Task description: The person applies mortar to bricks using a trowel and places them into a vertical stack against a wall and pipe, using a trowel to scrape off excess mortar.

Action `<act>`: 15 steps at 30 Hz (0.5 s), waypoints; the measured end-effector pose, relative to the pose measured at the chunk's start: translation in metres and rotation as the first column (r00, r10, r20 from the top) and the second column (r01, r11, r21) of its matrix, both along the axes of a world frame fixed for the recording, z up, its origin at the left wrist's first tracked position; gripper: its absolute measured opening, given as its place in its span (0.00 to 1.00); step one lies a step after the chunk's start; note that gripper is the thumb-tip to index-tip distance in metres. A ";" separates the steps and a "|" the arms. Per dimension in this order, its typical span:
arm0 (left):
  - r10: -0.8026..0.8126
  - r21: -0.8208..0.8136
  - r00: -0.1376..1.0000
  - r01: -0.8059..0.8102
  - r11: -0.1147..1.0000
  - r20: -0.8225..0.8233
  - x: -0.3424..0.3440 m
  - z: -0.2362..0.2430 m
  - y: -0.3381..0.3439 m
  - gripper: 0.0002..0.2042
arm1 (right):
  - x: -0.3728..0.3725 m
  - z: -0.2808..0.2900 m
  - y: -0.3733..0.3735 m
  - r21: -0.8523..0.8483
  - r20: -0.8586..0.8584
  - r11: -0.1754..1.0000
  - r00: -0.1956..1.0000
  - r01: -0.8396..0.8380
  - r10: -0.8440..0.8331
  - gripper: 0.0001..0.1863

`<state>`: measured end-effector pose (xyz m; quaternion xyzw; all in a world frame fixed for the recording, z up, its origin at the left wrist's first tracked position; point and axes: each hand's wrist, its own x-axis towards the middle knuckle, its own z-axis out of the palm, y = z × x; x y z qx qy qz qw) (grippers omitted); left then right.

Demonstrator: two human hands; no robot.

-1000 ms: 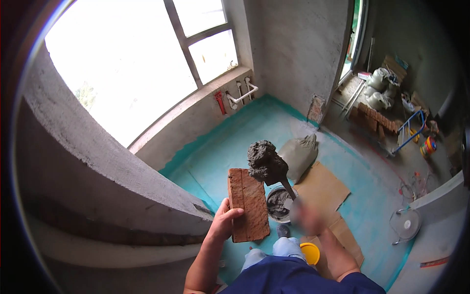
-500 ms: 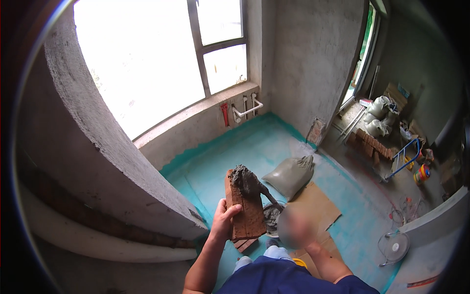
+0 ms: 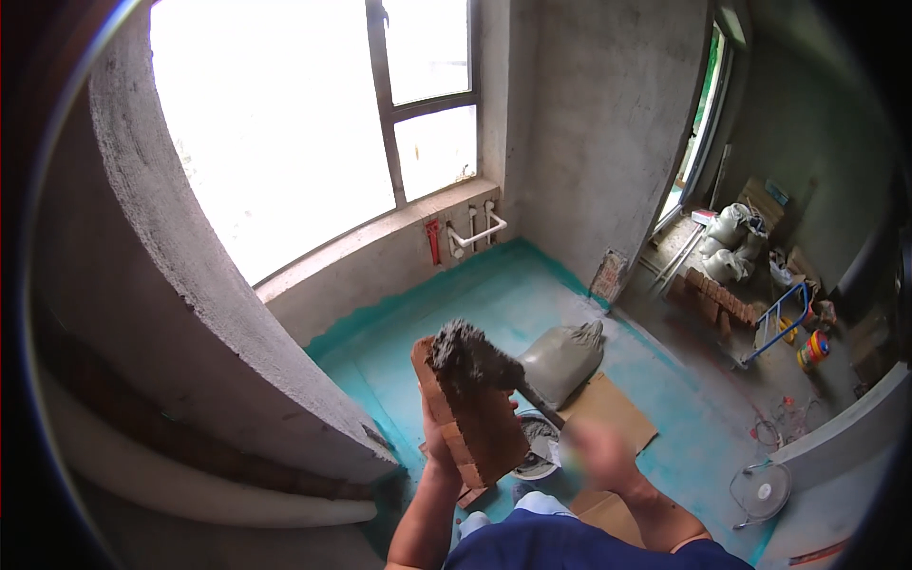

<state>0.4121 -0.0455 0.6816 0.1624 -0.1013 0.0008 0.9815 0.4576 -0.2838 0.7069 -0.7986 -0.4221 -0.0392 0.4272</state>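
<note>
My left hand (image 3: 435, 435) is wrapped round a red-brown brick (image 3: 492, 439), held up and tilted in front of me. Wet grey mortar (image 3: 465, 347) is heaped on the brick's upper end. My right hand (image 3: 608, 458), partly blurred, is closed at the handle end of a trowel (image 3: 540, 407). The trowel's blade lies in the mortar on the brick, coated and mostly hidden. Below, between the brick and my right hand, stands a bucket (image 3: 534, 473) with grey mortar inside. More bricks (image 3: 469, 496) lie on the floor beneath the held one, largely covered by it.
A full sack (image 3: 565, 366) rests on the green-coated floor beside flattened cardboard (image 3: 617, 413). A round fan-like thing (image 3: 768, 492) lies at the right. Stacked bricks (image 3: 708, 299), white sacks (image 3: 730, 237) and a blue-framed cart (image 3: 779, 323) stand farther right. A rough wall edge curves along the left.
The brick has tilted further and come slightly lower, with my left hand now more behind it. The trowel blade has shifted left across the mortar, and my right hand has moved slightly right.
</note>
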 end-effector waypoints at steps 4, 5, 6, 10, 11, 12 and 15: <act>0.341 0.200 0.931 -0.313 0.929 -0.128 0.018 -0.063 -0.005 0.32 | -0.010 -0.050 -0.007 0.139 -0.174 0.988 0.984 0.065 -0.040 0.05; 0.451 0.288 0.887 -0.409 0.866 -0.097 0.021 -0.065 -0.005 0.32 | -0.010 -0.051 -0.005 0.166 -0.156 0.984 0.987 0.070 -0.044 0.04; 0.553 0.376 0.830 -0.492 0.785 -0.070 0.022 -0.066 -0.005 0.31 | -0.013 -0.050 -0.002 0.190 -0.141 0.979 0.989 0.078 -0.051 0.04; 0.376 0.016 0.916 -0.378 0.926 -0.142 0.018 -0.050 -0.022 0.30 | -0.020 -0.040 0.002 0.071 -0.033 0.991 0.994 0.110 -0.108 0.04; 0.400 0.062 0.900 -0.395 0.917 -0.172 0.020 -0.049 -0.025 0.33 | -0.020 -0.039 0.001 0.012 0.009 0.991 0.991 0.132 -0.132 0.04; 0.416 0.104 0.888 -0.403 0.909 -0.197 0.024 -0.048 -0.029 0.36 | -0.020 -0.048 -0.002 0.008 0.016 0.990 0.990 0.139 -0.140 0.04; 0.384 0.114 0.896 -0.367 0.923 -0.224 0.030 -0.057 -0.035 0.36 | -0.020 -0.070 -0.003 0.070 -0.174 0.984 0.974 0.162 -0.147 0.04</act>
